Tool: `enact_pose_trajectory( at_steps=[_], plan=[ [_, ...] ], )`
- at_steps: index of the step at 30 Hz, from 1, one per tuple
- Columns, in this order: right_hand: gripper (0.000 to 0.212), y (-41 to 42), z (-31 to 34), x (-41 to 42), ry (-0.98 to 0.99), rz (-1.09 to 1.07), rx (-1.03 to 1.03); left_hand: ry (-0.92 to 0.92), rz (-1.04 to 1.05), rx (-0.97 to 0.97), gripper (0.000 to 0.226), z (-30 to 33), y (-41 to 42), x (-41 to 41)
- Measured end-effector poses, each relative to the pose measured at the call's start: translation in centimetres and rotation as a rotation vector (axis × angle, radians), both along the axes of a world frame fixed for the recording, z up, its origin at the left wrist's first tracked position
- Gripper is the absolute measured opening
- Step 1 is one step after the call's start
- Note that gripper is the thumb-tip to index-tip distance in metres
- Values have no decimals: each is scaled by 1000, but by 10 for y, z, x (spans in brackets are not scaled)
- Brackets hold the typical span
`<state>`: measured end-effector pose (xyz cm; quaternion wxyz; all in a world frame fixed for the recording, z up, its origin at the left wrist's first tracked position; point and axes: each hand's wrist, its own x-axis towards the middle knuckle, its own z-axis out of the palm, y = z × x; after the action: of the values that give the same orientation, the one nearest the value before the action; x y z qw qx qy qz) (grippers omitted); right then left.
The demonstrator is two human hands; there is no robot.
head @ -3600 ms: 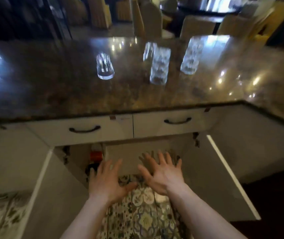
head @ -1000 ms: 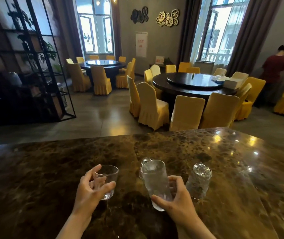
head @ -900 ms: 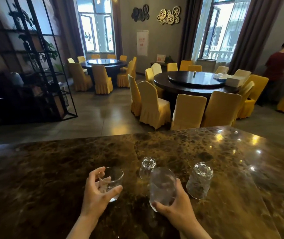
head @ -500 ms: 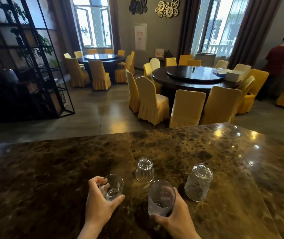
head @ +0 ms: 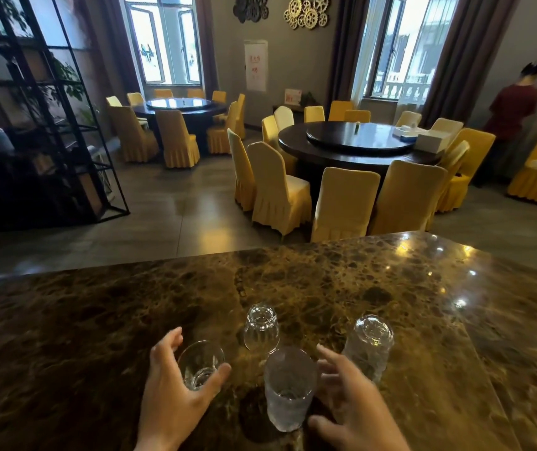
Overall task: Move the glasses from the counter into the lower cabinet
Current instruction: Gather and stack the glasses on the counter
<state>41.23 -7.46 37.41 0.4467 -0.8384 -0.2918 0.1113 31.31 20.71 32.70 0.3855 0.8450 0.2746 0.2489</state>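
The single head view looks forward and down across the near counter [head: 325, 288] toward the dining room beyond.

Wall poster [head: 255, 65]: red characters, too blurred

I see a dining hall: two dark round tables [head: 355, 141] ringed by yellow-covered chairs [head: 277, 190], a grey tiled floor [head: 169, 216], two bright windows [head: 163, 40], brown curtains [head: 456, 50], gear ornaments [head: 306, 11], and a black shelf frame [head: 49, 118].

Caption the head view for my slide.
Hands beside two upright glasses; two inverted glasses wait on the counter.
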Motion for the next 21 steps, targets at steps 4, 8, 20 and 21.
enact_pose_trajectory(
  at_steps=[4, 8, 20, 21],
  plan=[
    [85, -23, 44, 34, -485, -42, -182, -70, -154, 359, 73, 51, 3, 45],
    [92, -11, 53, 77, -695, 135, -784, 303, -522, 560, 88, 74, -18, 113],
    [37, -24, 39, 106, -728, 120, -901, 512, -524, 614, 66, 38, -17, 158],
    [43, -36, 37, 106, -626, 24, -737, 442, -480, 507, 63, 40, -17, 161]
  ],
)
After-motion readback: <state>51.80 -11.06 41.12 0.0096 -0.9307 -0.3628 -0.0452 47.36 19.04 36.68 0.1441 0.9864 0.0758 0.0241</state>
